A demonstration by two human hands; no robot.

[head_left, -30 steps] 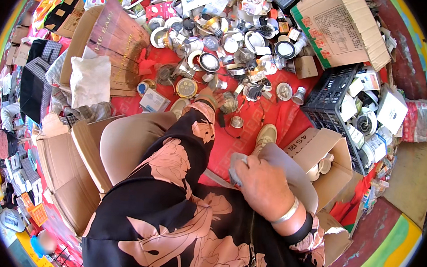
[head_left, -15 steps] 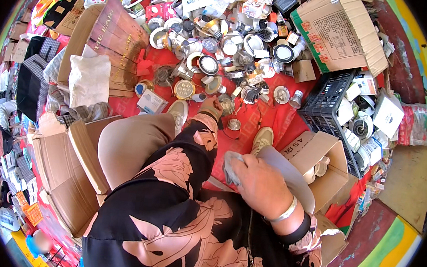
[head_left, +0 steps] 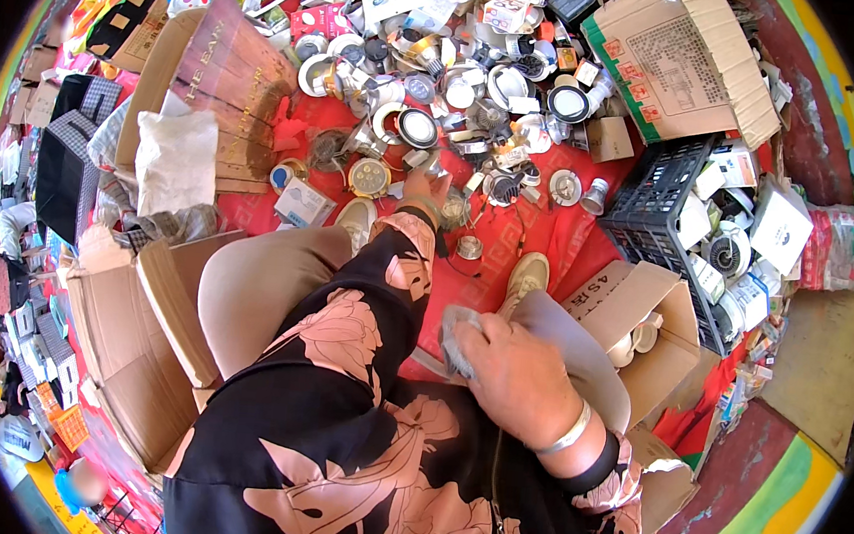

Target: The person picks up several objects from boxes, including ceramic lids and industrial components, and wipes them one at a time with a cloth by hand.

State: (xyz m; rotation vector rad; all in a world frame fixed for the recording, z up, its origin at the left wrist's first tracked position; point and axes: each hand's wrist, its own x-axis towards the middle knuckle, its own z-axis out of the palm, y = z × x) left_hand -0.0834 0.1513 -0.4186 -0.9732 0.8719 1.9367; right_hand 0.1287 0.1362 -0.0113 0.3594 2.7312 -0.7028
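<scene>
The right hand pinched one gray cloth. I couldn't tell the left hand's grip. One green-edged carton bore printing.

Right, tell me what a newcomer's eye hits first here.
Probably the heap of mixed fittings on the red sheet, top centre, with the left hand at its near edge. Next, the flowered sleeve across the middle, and the right hand gripping a grey cloth, just right of centre.

We're calling this a stockroom or workshop, unclear which. Round fittings are lying heaped on a red floor covering, cardboard boxes are sitting around, a black crate is holding more parts, small packaged goods are lining the right side.
</scene>
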